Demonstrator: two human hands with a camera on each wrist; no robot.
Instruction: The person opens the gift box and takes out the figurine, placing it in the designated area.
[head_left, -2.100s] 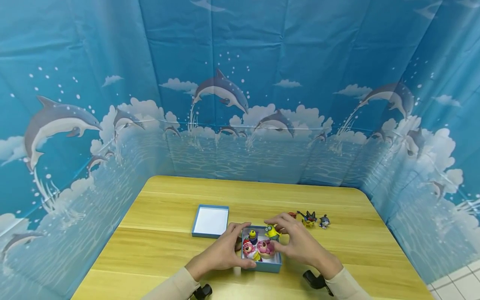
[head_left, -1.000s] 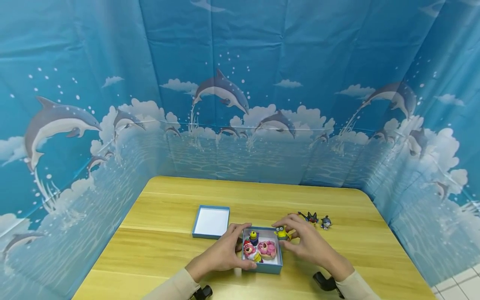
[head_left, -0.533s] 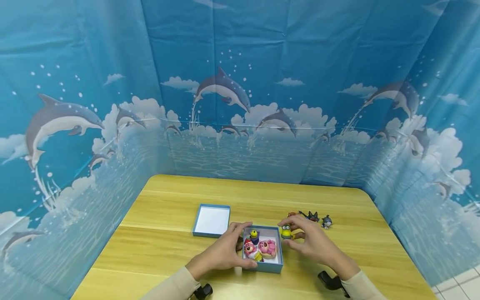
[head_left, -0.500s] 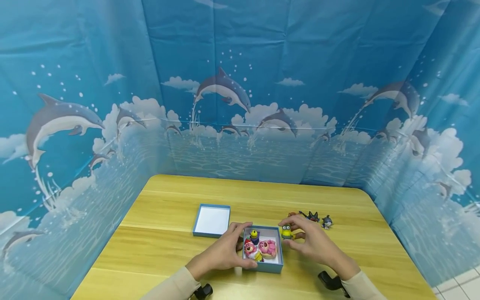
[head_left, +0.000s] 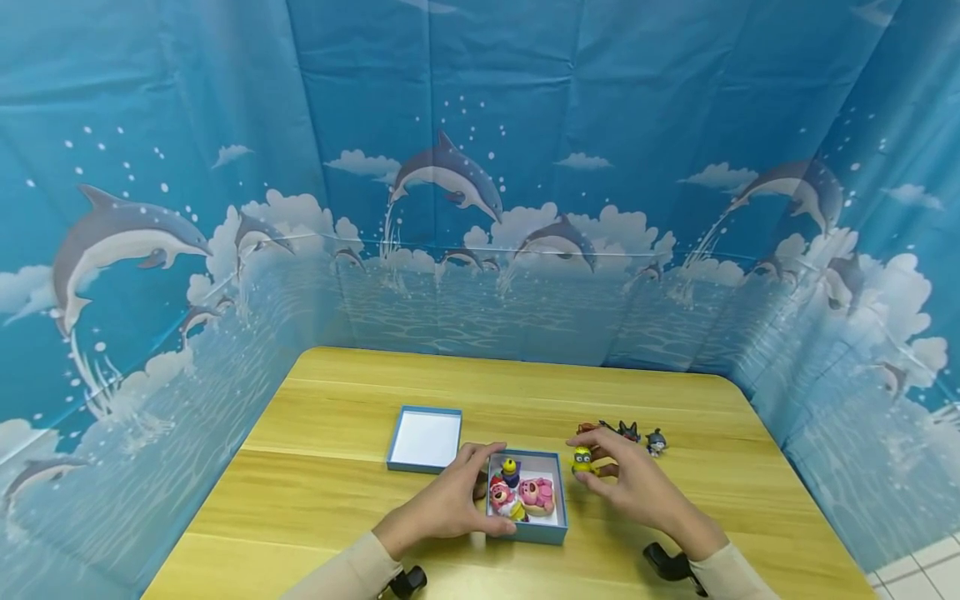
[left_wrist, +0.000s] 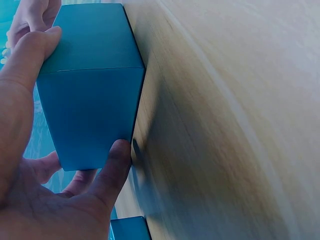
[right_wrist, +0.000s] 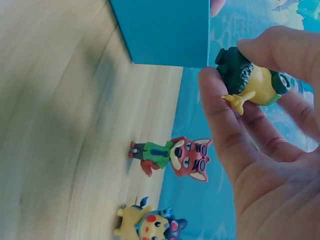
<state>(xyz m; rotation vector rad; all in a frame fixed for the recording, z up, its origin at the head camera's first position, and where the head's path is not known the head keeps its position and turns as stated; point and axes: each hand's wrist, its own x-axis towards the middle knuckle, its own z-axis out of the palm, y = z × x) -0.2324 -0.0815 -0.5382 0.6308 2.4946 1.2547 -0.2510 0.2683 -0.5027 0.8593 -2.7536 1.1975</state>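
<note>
My left hand point(head_left: 453, 504) grips the left side of an open blue box point(head_left: 534, 533), thumb at the front and fingers round the far side. Inside lie a pink bear figurine point(head_left: 537, 497), another bear in a red hat point(head_left: 501, 493) and a purple-and-yellow figurine point(head_left: 511, 472). A small yellow piece shows beside the bears. Just right of the box, my right hand point(head_left: 641, 483) pinches a yellow minion figurine point(head_left: 582, 460) between thumb and fingers. Up close in the right wrist view, the minion point(right_wrist: 257, 82) lies sideways, clear of the box wall point(right_wrist: 167, 37).
A shallow blue lid point(head_left: 426, 438) with a white inside lies behind and left of the box. Behind the right hand stand a fox figurine point(right_wrist: 175, 157), a Pikachu-like figurine point(right_wrist: 150, 226) and a grey figurine point(head_left: 656, 442). A dolphin-print curtain point(head_left: 480, 300) surrounds the table point(head_left: 337, 425).
My right hand has moved the minion from over the box's right back corner out to the right, turning it a little. The left hand keeps its hold on the box.
</note>
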